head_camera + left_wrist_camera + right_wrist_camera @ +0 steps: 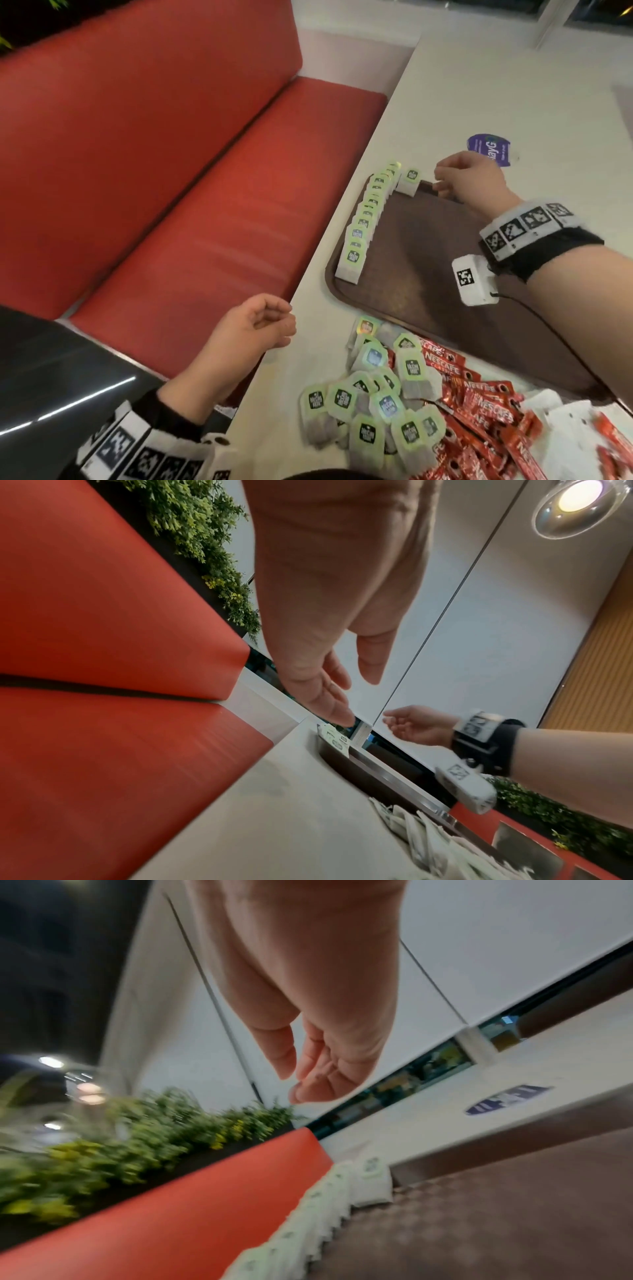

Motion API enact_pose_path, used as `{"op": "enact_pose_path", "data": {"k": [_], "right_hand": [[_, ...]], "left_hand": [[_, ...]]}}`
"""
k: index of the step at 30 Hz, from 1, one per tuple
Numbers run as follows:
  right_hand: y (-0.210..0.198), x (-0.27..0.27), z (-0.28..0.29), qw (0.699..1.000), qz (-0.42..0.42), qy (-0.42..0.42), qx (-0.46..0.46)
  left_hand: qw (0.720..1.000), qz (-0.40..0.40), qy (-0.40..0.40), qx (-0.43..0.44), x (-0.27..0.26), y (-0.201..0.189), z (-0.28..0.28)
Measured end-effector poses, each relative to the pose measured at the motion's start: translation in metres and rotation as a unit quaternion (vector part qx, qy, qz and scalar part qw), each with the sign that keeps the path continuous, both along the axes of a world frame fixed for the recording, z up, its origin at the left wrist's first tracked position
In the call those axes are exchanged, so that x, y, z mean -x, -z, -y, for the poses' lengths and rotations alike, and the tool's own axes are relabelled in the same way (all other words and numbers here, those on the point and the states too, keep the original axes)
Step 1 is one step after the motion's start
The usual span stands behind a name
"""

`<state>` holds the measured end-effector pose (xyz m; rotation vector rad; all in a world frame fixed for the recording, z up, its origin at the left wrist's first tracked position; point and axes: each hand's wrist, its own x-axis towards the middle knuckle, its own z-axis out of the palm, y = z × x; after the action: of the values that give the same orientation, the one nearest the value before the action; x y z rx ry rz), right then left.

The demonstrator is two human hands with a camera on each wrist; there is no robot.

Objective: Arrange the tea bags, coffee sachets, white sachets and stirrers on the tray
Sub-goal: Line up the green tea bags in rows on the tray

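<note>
A brown tray lies on the pale table. A row of green-labelled tea bags stands along its left rim, and one more tea bag leans at the far rim. My right hand hovers just right of that bag with loosely curled fingers, holding nothing; the right wrist view shows the right hand relaxed above the row of tea bags. My left hand rests empty at the table's left edge. Loose tea bags, red coffee sachets and white sachets are heaped in front of the tray.
A red bench runs along the table's left side. A purple round sticker lies on the table beyond the tray. A cable from the right wrist camera trails over the tray. I see no stirrers.
</note>
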<state>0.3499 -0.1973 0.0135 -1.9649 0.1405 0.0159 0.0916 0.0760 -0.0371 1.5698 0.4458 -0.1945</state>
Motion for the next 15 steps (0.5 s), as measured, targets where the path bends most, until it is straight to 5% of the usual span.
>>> {"op": "enact_pose_path", "data": {"k": [4, 8, 15], "right_hand": [[-0.027, 0.093, 0.007, 0.988, 0.007, -0.148, 0.049], [-0.034, 0.183, 0.013, 0.947, -0.038, -0.269, 0.17], [-0.013, 0.253, 0.028, 0.948, -0.063, -0.264, 0.168]], "left_hand": [[0.993, -0.015, 0.087, -0.075, 0.009, -0.003, 0.005], [0.935, -0.008, 0.261, -0.24, 0.016, -0.012, 0.018], [0.834, -0.046, 0.421, -0.353, 0.032, -0.021, 0.046]]}}
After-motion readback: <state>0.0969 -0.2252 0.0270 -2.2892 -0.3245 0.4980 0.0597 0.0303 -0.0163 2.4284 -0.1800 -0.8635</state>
